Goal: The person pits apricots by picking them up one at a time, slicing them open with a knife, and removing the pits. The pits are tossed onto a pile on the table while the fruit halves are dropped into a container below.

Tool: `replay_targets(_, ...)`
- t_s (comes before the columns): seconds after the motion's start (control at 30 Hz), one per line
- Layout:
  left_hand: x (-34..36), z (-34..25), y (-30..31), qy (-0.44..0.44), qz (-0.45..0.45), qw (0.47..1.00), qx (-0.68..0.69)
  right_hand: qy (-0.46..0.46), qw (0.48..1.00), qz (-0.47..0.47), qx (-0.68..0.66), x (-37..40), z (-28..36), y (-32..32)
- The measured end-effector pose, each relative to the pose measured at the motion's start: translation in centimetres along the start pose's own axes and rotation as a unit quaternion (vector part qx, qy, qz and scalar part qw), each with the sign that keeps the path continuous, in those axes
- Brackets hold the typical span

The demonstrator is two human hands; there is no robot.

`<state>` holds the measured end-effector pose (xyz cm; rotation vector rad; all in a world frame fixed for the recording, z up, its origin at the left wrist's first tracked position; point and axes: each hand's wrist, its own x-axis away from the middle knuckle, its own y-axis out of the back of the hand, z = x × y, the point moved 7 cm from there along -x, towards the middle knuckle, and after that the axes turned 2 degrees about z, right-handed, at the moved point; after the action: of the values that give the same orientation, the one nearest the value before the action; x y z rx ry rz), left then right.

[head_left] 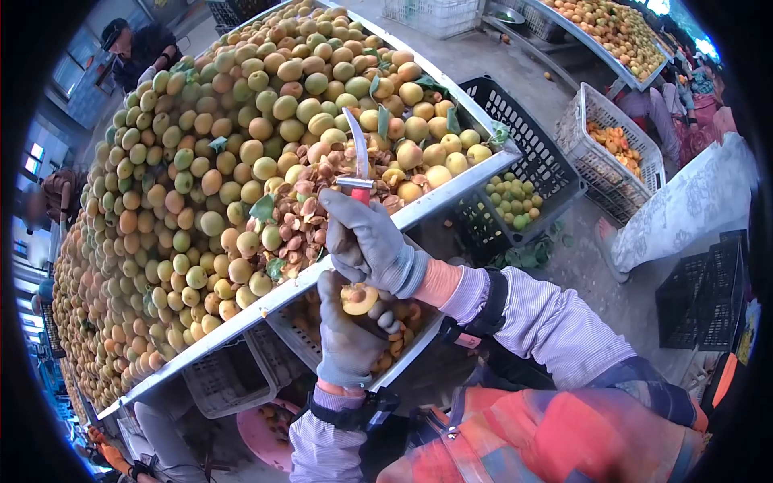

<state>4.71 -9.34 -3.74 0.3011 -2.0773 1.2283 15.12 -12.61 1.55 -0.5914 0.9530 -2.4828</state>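
Note:
My right hand [370,241], in a grey glove, is closed around the red handle of a knife [357,149]. Its curved blade points up and away from me, over the heap. Below it, my left hand [350,334], gloved too, holds a halved apricot [360,299] with the brown pit showing in the cut face. Both hands are just on my side of the metal table rim [439,201]. Beyond them lies a large heap of whole apricots [201,185], with a pile of loose pits [299,225] near the rim.
Under my hands stands a crate [294,338] with cut apricots. An empty-looking grey crate [233,378] and a pink basin [262,435] are to the left. To the right are a black crate [555,165] with green fruit and a white crate [584,149] of apricot pieces. Other people work nearby.

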Motion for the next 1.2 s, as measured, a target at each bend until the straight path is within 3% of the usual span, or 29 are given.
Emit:
replay_targets(0.03,0.3,-0.1,-1.1,-0.015,0.093,0.995,-0.019,0.015,1.000,-0.006,-0.014,-0.1,0.1,0.2)
replay_targets(0.07,0.4,0.0,-1.6,-0.013,0.095,0.995,-0.025,0.020,1.000,-0.008,-0.017,-0.4,0.1,0.6)
replay_targets(0.13,0.6,-0.3,-1.8,-0.060,0.034,0.996,-0.050,-0.008,1.000,-0.008,-0.020,-0.7,-0.5,1.2)
replay_targets(0.2,-0.6,0.1,-0.1,-0.079,0.041,0.993,-0.073,-0.007,1.000,-0.003,-0.014,-0.2,-0.8,1.0)
replay_targets(0.3,-0.2,-1.3,-0.6,-0.210,-0.010,0.963,-0.169,0.005,0.998,0.031,0.062,-0.4,0.1,-0.1)
replay_targets(0.33,-0.2,-1.3,-0.5,-0.209,-0.011,0.963,-0.170,0.005,0.998,0.031,0.061,-0.4,0.2,-0.1)
replay_targets(0.4,0.4,-2.0,-1.2,-0.276,0.008,0.898,-0.343,0.009,0.996,0.018,0.086,-0.1,0.7,0.0)
replay_targets(0.5,0.1,-1.9,-0.4,-0.307,0.028,0.895,-0.323,-0.026,0.999,-0.023,0.022,-0.5,-0.7,1.2)
replay_targets(0.53,0.2,-1.8,-0.6,-0.306,0.027,0.895,-0.324,-0.026,0.999,-0.024,0.021,-0.8,-1.2,1.6)
replay_targets(0.6,0.1,-1.6,1.0,-0.243,-0.124,0.935,-0.225,-0.095,0.989,-0.025,-0.115,-1.4,-2.8,2.0)
replay_targets(0.7,0.4,-1.9,0.1,-0.279,-0.076,0.923,-0.253,-0.127,0.978,-0.023,-0.167,-1.9,-3.3,2.1)
replay_targets(0.9,0.6,-1.7,-0.3,-0.233,-0.105,0.947,-0.196,-0.143,0.963,-0.035,-0.227,-1.7,-3.4,2.2)
replay_targets(0.93,0.1,-1.6,0.6,-0.232,-0.105,0.947,-0.198,-0.143,0.962,-0.036,-0.229,-1.5,-3.3,2.0)
replay_targets(1.0,-1.1,-2.4,2.0,-0.318,-0.066,0.910,-0.259,-0.104,0.986,-0.049,-0.122,-0.6,-2.3,1.5)
replay_targets(1.03,-1.0,-2.4,1.9,-0.316,-0.066,0.910,-0.260,-0.028,0.996,-0.084,0.006,0.2,-0.4,0.7)
replay_targets(1.1,0.4,-3.3,-0.5,-0.433,-0.043,0.786,-0.440,0.021,0.999,-0.029,0.017,0.2,-0.3,-0.4)
replay_targets(1.13,0.5,-3.3,-0.2,-0.433,-0.043,0.785,-0.441,0.028,0.999,-0.025,0.016,0.3,-0.1,-0.7)
replay_targets(1.2,0.0,-2.9,2.3,-0.359,-0.075,0.863,-0.349,-0.019,0.999,-0.047,-0.016,0.2,-0.9,0.3)
